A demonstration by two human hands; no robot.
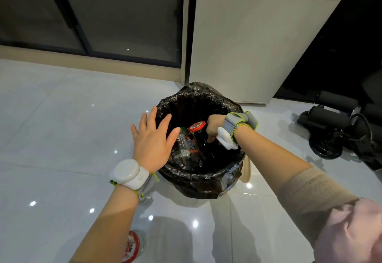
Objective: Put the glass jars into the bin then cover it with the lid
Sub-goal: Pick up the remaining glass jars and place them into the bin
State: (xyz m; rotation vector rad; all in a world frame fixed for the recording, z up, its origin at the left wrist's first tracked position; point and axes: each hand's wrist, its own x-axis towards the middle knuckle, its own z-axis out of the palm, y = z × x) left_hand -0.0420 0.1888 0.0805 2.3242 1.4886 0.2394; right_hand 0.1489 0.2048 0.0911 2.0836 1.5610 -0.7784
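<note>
A round bin (206,182) lined with a black bag stands on the white floor. Inside it lie a clear glass jar (186,149) and a dark jar with a red lid (197,126). My right hand (213,127) reaches down into the bin and its fingers curl around the red-lidded jar's body. My left hand (154,141) hovers flat over the bin's left rim, fingers spread, holding nothing. Another glass jar with a red label (132,248) stands on the floor under my left forearm. No bin lid is in view.
A beige cabinet (258,41) stands right behind the bin. Dark glass sliding doors (93,14) run along the back left. Black wheeled equipment (339,130) sits on the floor at the right. Glossy floor tiles (62,128) stretch to the left.
</note>
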